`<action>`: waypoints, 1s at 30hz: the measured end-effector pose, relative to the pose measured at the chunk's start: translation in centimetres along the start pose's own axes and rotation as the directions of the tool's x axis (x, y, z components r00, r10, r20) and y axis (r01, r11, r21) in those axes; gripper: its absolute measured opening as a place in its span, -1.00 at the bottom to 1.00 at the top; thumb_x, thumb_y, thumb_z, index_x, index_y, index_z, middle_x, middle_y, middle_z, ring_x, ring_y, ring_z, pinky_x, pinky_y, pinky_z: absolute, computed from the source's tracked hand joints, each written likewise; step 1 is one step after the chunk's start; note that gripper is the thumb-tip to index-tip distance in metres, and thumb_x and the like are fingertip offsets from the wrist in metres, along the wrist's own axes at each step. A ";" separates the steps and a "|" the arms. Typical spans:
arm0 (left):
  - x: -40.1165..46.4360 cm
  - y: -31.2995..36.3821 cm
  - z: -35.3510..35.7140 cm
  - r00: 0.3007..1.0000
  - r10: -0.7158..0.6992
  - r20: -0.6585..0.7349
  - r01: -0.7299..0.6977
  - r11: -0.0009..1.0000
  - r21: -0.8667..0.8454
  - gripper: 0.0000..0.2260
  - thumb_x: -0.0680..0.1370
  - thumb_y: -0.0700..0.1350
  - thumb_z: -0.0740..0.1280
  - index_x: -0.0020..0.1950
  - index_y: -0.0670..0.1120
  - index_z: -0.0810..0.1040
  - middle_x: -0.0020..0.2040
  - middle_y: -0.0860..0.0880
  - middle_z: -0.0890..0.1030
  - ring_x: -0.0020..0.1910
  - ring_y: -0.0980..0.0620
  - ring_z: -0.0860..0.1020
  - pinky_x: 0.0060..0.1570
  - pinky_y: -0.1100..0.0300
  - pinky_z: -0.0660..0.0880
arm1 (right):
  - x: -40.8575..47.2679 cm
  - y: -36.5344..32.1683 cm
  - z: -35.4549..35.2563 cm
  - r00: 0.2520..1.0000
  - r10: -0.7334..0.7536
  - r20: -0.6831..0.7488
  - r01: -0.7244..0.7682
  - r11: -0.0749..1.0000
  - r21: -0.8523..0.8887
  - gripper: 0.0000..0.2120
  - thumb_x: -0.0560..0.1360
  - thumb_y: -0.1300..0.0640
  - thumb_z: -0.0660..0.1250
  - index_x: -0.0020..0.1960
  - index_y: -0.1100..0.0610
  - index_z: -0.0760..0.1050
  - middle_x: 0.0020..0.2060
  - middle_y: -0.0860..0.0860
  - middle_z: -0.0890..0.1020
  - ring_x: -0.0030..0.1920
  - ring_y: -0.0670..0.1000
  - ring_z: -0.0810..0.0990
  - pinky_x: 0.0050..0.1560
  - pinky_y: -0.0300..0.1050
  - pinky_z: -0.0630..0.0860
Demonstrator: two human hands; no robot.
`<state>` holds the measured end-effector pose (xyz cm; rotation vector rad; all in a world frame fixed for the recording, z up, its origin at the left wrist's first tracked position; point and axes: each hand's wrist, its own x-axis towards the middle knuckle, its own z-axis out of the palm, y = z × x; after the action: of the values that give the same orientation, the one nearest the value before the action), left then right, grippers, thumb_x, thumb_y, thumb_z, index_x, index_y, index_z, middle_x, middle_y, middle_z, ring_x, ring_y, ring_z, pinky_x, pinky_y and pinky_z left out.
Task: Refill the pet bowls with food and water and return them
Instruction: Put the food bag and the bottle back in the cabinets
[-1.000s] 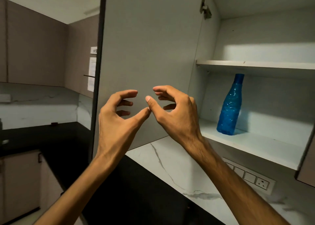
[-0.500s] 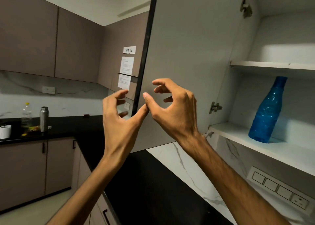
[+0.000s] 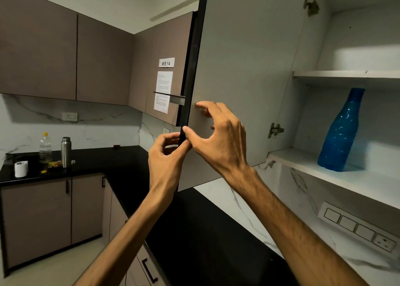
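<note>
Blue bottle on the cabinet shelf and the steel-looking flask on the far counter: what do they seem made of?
Blue bottle: probably translucent plastic, possibly glass; light passes through its crinkled, glinting surface. Flask: likely brushed stainless steel, judging by its grey metallic sheen and dark cap.

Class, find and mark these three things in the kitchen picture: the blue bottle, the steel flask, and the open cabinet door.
blue bottle (image 3: 337, 138), head view, on its wide body.
steel flask (image 3: 66, 153), head view, middle of its body.
cabinet door (image 3: 244, 54), head view, on its pale inner face.
</note>
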<state>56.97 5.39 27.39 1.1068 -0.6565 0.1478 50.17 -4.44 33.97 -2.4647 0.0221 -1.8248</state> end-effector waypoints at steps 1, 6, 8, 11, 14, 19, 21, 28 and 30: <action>-0.2 0.1 0.2 1.000 0.009 0.001 -0.009 1.000 -0.002 -0.74 0.58 -0.08 0.45 0.24 -0.12 0.61 0.10 0.02 0.66 0.04 0.17 0.64 -0.04 0.39 0.56 | -0.1 0.0 -0.3 1.000 -0.001 -0.008 0.001 1.000 -0.006 -0.48 0.42 -0.16 0.53 0.27 0.09 0.60 0.10 0.03 0.68 0.04 -0.02 0.66 -0.07 -0.19 0.66; -1.8 0.9 1.7 0.998 0.049 0.044 -0.048 0.999 -0.025 -0.91 0.58 -0.14 0.45 0.05 -0.09 0.61 -0.05 0.01 0.67 -0.08 0.20 0.65 -0.09 0.39 0.56 | -1.0 0.3 -3.2 0.999 0.014 -0.033 -0.015 1.000 -0.016 -0.49 0.41 -0.17 0.55 0.22 0.11 0.59 0.08 0.02 0.67 0.01 -0.07 0.62 -0.02 -0.42 0.49; -2.6 1.3 2.4 0.995 0.065 0.070 -0.063 0.997 -0.040 -0.94 0.58 -0.15 0.46 -0.01 -0.08 0.60 -0.12 0.05 0.67 -0.11 0.17 0.66 -0.10 0.36 0.57 | -1.5 0.3 -4.6 0.999 0.028 -0.039 -0.028 0.999 -0.015 -0.50 0.42 -0.17 0.54 0.22 0.11 0.58 0.08 0.01 0.67 0.01 -0.10 0.60 0.00 -0.49 0.42; -3.7 1.7 3.6 0.988 0.099 0.117 -0.092 0.994 -0.062 -0.88 0.54 -0.11 0.48 -0.03 -0.12 0.59 -0.17 0.09 0.66 -0.12 0.14 0.65 -0.09 0.31 0.58 | -2.3 0.2 -6.7 0.997 0.050 -0.055 -0.051 0.998 -0.023 -0.51 0.43 -0.15 0.54 0.22 0.10 0.57 0.08 -0.02 0.66 0.02 -0.15 0.57 0.00 -0.48 0.45; -5.1 2.5 4.7 0.980 0.139 0.146 -0.126 0.988 -0.093 -0.83 0.47 -0.05 0.43 -0.05 -0.11 0.56 -0.17 0.07 0.64 -0.15 0.17 0.62 -0.08 0.31 0.57 | -3.0 -0.1 -8.9 0.996 0.063 -0.060 -0.065 0.997 -0.036 -0.51 0.43 -0.14 0.54 0.23 0.10 0.56 0.09 -0.04 0.66 0.03 -0.16 0.58 0.02 -0.45 0.50; -7.9 3.3 7.2 0.956 0.185 0.226 -0.158 0.978 -0.136 -0.72 0.44 0.05 0.44 -0.04 -0.13 0.54 -0.14 0.01 0.61 -0.13 0.12 0.60 -0.09 0.30 0.55 | -4.5 0.2 -12.8 0.990 0.099 -0.099 -0.107 0.991 -0.080 -0.50 0.44 -0.12 0.56 0.25 0.12 0.55 0.08 -0.04 0.67 0.03 -0.15 0.60 0.02 -0.41 0.54; -8.7 3.4 8.2 0.947 0.196 0.254 -0.163 0.976 -0.144 -0.68 0.42 0.09 0.42 -0.04 -0.13 0.53 -0.14 0.01 0.60 -0.11 0.06 0.61 -0.08 0.22 0.57 | -5.0 0.4 -14.3 0.987 0.118 -0.109 -0.128 0.988 -0.087 -0.49 0.44 -0.11 0.56 0.26 0.13 0.55 0.08 -0.03 0.67 0.03 -0.13 0.62 0.02 -0.38 0.57; -11.3 4.1 11.8 0.927 0.211 0.310 -0.165 0.972 -0.167 -0.75 0.45 -0.08 0.53 -0.04 -0.13 0.51 -0.15 0.03 0.59 -0.13 0.01 0.59 -0.11 0.10 0.60 | -6.9 1.5 -18.5 0.977 0.154 -0.147 -0.175 0.975 -0.140 -0.49 0.47 -0.09 0.55 0.30 0.13 0.52 0.06 -0.07 0.67 0.02 -0.13 0.65 0.03 -0.28 0.64; -12.6 4.3 13.9 0.907 0.216 0.362 -0.154 0.969 -0.192 -0.77 0.48 -0.20 0.56 -0.04 -0.14 0.52 -0.15 0.01 0.59 -0.14 0.02 0.58 -0.11 0.05 0.60 | -7.7 2.3 -20.8 0.971 0.159 -0.181 -0.196 0.958 -0.211 -0.48 0.47 -0.09 0.54 0.32 0.13 0.52 0.07 -0.08 0.67 0.03 -0.13 0.65 0.04 -0.27 0.64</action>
<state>39.21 -2.11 27.60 0.9229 -1.1067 0.0400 28.11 -7.34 32.52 -2.3509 0.4738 -2.0359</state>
